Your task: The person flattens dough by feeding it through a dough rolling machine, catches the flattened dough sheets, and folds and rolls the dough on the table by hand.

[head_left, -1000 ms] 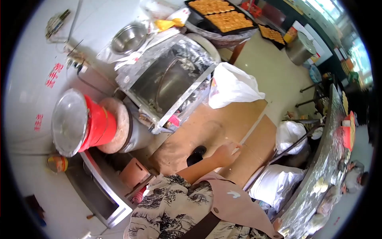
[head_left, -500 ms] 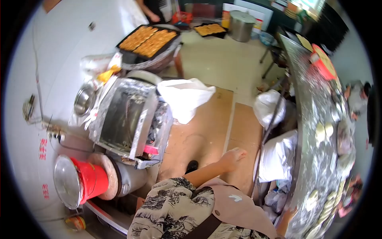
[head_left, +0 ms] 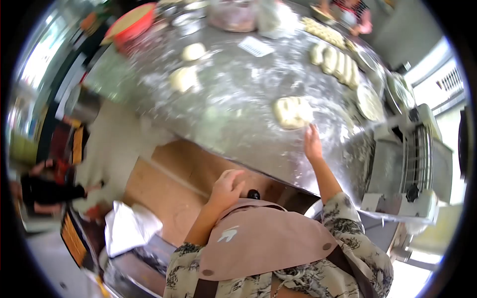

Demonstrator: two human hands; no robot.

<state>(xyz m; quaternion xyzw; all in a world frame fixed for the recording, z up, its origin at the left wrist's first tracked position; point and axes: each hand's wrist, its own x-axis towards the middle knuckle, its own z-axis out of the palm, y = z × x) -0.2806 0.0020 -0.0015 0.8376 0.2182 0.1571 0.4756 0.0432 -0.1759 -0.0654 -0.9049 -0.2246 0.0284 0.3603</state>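
Note:
My left hand (head_left: 227, 189) is in front of the apron, short of the table's near edge, its fingers loosely apart and nothing in them. Over the floured metal table (head_left: 223, 119), my right hand (head_left: 312, 143) reaches out with stretched fingers and holds nothing. Its fingertips are just beside the near right side of a lumpy piece of dough (head_left: 292, 112); whether they touch is unclear. Two smaller dough pieces (head_left: 183, 79) lie farther left. Several long dough rolls (head_left: 335, 64) sit side by side at the back right.
A dough roller machine (head_left: 410, 169) stands at the table's right end. A red basin (head_left: 131, 24) and plastic bags (head_left: 233, 14) are at the far side. One person (head_left: 353, 14) works across the table; another person (head_left: 47, 191) is at the left. Cardboard (head_left: 159, 186) covers the floor.
The view has swung from the sink and floor to the table. My right hand has come from the table's edge to beside the dough. My left hand stays near my body.

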